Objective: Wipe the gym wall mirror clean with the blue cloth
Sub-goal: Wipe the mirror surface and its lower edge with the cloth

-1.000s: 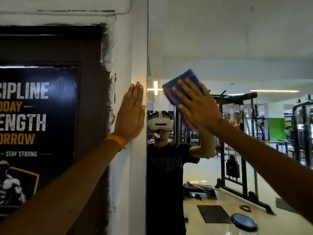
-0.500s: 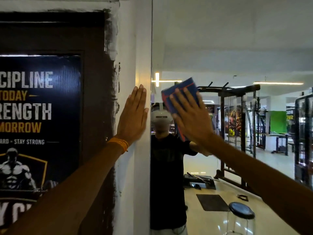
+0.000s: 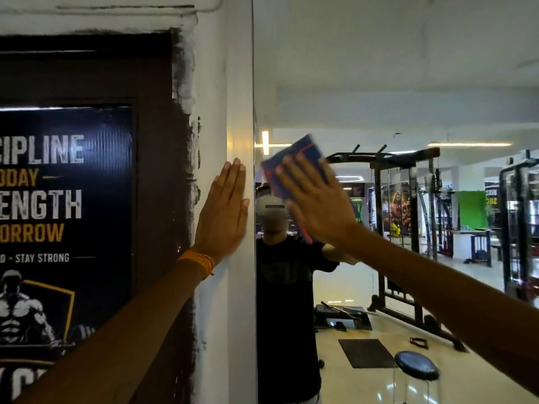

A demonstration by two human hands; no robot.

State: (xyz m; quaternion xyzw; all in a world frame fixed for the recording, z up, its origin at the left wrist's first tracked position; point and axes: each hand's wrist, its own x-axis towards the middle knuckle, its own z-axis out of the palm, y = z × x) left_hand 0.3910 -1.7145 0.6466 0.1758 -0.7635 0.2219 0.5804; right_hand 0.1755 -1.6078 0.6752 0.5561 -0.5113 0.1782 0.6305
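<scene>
1. Gym wall mirror point(image 3: 408, 83) fills the right half of the view. It reflects a bright ceiling, a dark weight rack point(image 3: 405, 228), a black floor mat point(image 3: 366, 352) and a round blue-topped stool point(image 3: 417, 364) near the bottom.
2. At the far left, a dark poster point(image 3: 64, 199) with white and yellow lettering and a muscular figure hangs on a brown-painted panel.
3. Between that panel and the mirror's left edge runs a narrow strip of white wall point(image 3: 236, 83).
4. The right hand point(image 3: 318, 202) reaches in from the lower right. Its fingers are straight and spread, and it presses flat against the glass with nothing clenched.
5. The left hand point(image 3: 224, 211) lies flat on the white wall just left of the mirror's edge, fingers straight and together, grasping nothing.
6. The blue cloth point(image 3: 294, 161), edged in orange-red, is pinned between the right palm and the mirror. It sits close to the glass's left edge at about head height, and its upper corner shows above the fingertips, blurred.
7. An orange band point(image 3: 198, 262) circles the left wrist.
</scene>
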